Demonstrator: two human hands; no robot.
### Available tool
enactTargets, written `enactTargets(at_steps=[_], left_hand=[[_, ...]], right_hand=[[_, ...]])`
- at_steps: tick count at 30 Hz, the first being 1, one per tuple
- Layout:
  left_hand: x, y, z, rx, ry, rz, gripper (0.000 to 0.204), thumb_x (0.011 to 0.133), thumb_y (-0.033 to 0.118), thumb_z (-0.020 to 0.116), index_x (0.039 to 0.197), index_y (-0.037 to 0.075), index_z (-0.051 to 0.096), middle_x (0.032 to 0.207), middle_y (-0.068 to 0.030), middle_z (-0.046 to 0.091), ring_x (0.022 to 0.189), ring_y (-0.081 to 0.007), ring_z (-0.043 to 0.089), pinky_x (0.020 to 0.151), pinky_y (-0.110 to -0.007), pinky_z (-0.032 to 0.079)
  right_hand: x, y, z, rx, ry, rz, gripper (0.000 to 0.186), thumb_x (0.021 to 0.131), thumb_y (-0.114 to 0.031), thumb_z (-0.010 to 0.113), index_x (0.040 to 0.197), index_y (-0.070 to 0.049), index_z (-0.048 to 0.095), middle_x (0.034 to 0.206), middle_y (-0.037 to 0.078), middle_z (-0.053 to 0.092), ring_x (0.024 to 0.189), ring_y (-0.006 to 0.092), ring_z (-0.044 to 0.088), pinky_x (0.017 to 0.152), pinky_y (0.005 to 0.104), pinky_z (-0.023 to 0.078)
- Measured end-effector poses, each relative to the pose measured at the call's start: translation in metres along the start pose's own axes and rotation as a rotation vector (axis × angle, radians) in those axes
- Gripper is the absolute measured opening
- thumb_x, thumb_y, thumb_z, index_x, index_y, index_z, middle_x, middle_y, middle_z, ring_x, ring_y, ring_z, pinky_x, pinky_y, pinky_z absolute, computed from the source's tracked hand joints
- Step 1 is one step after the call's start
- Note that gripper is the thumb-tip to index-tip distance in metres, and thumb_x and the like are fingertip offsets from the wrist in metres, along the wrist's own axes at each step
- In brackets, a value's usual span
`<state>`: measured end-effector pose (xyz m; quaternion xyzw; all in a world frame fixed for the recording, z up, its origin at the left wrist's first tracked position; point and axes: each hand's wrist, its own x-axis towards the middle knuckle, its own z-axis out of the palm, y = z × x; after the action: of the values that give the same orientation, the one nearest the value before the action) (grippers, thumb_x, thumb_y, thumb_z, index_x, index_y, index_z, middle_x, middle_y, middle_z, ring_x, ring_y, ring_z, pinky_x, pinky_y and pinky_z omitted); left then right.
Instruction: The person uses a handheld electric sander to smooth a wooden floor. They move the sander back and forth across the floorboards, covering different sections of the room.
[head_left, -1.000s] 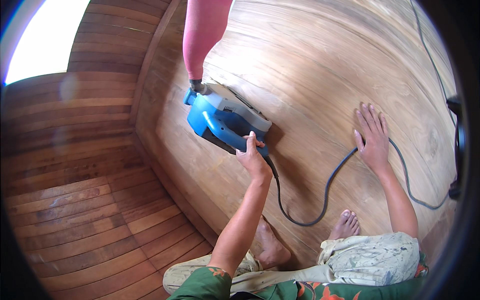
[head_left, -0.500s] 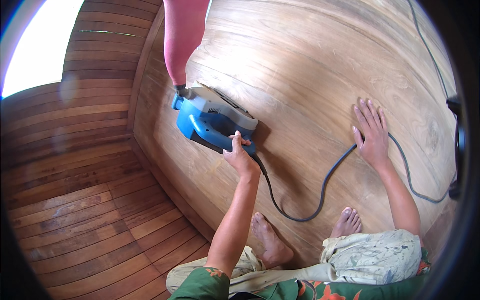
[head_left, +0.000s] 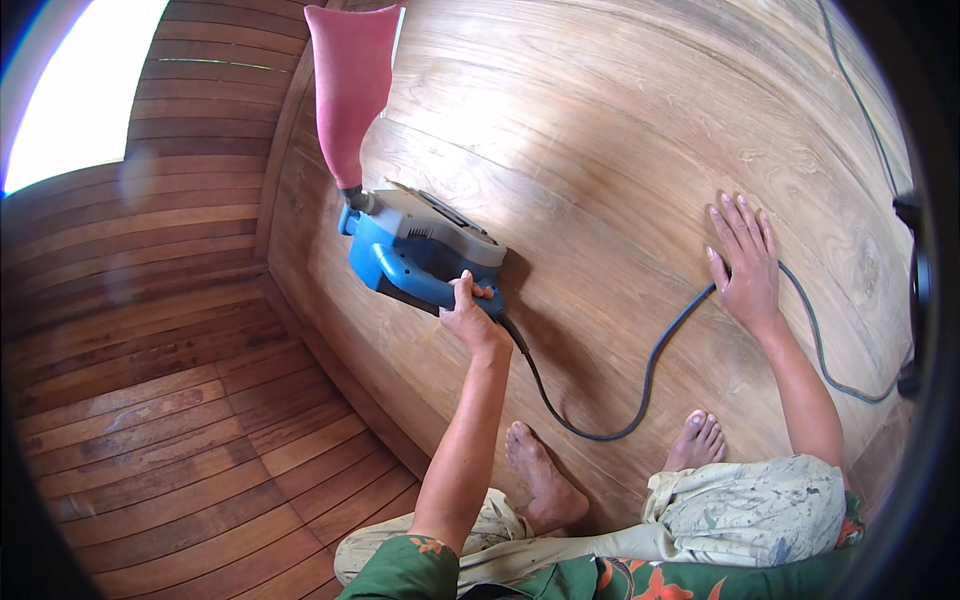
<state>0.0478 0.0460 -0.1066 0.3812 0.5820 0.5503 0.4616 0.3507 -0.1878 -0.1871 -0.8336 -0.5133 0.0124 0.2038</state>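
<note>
My left hand (head_left: 470,312) is wrapped round the rear handle of a blue and grey belt sander (head_left: 385,262). The sander rests on the wooden floor (head_left: 610,160), tipped so that part of its grey side faces up; its underside is mostly hidden. From its far end rises a pink dust bag (head_left: 352,85), filled out. A dark power cord (head_left: 648,375) leaves the handle and loops across the boards to the right. My right hand (head_left: 746,265) lies flat on the floor with fingers spread, the cord passing at its wrist side.
A plank wall (head_left: 150,390) of reddish brown boards runs along the left, with a wooden edge strip (head_left: 340,375) where it meets the floor. A bright opening (head_left: 75,95) is at upper left. My bare feet (head_left: 545,475) are close to the cord's loop. Another cable (head_left: 860,100) runs along the far right.
The sander and my left hand have shifted slightly left and toward me. The dust bag has come further into view, its far end now showing. My right hand has barely moved.
</note>
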Motion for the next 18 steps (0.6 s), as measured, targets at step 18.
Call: enactTargets(at_steps=[18], left_hand=[[-0.003,0.005,-0.045,0.034,-0.010,0.016,0.021,0.090,0.007,0.074,0.077,0.010,0.058,0.067,-0.0015,0.054,0.060,-0.0152,0.053,0.063,-0.033,0.048]], right_hand=[[0.002,0.002,0.002,0.006,0.007,0.002,0.059,0.102,-0.024,0.063,0.158,-0.014,0.049,0.169,0.005,0.040,0.159,0.0253,0.030,0.132,0.0501,0.018]])
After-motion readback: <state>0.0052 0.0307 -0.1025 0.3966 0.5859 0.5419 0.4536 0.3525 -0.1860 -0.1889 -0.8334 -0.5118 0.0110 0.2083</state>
